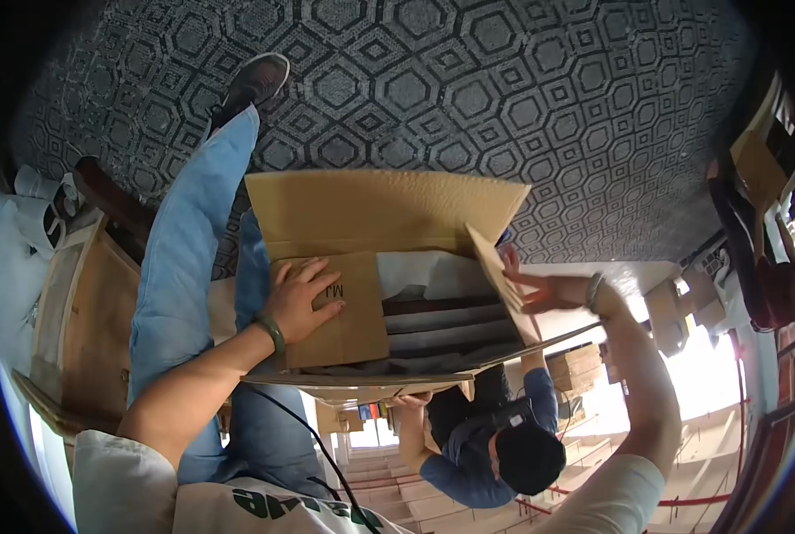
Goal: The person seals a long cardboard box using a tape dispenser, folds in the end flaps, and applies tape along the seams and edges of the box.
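An open cardboard box [389, 209] sits in front of me, its far flap standing up. Inside are several grey, flat-edged items [451, 322] in rows, with white wrapping [429, 274] along the far side; what they are I cannot make out. My left hand [304, 301] lies with fingers spread on the folded-in left flap [353, 334], which has printed letters. At the other side, my right hand [549, 292] has its fingers apart against the outside of the raised right flap [497, 276].
Across the box is a person in a dark cap [529, 456], one hand [413, 400] at the box's near edge. A patterned carpet [415, 89] covers the floor. Wooden furniture [104, 303] stands at left, and more cardboard boxes [669, 311] are at right.
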A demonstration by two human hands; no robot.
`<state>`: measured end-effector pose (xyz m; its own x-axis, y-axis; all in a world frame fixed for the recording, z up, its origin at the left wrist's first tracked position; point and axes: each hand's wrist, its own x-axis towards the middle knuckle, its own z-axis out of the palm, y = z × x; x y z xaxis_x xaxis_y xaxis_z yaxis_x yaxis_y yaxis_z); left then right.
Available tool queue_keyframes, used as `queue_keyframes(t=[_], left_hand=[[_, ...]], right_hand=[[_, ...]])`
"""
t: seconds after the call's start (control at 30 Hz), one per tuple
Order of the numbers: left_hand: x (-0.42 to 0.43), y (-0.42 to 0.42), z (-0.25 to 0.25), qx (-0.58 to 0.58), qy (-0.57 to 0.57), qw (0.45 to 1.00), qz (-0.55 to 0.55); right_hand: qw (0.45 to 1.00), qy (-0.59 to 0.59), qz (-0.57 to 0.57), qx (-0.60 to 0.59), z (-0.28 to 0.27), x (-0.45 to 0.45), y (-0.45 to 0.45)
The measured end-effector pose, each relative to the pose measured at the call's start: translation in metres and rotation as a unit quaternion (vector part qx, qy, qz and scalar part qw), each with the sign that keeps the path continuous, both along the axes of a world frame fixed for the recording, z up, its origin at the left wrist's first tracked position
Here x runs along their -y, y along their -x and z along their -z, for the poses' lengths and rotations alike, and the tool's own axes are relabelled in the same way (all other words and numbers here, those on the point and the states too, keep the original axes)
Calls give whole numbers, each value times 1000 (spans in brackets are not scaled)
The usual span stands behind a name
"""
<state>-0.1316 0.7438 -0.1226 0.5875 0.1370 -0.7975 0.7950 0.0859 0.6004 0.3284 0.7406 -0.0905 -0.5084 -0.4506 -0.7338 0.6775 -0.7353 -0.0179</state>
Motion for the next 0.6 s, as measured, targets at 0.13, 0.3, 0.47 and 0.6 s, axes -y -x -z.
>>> queue_keyframes(t=[0.13,0.3,0.47,0.6], left_hand=[[13,5,-5,-3,14,1000,4],[6,2,1,7,5,1000,-26],[4,0,-2,-4,35,999,5],[21,-19,0,105,30,992,62]], right_hand=[[987,151,-31,-36,42,-34,0],[948,147,-219,-178,68,-45,74],[881,-145,-325,-311,73,26,108],[909,-176,-352,-140,35,23,131]])
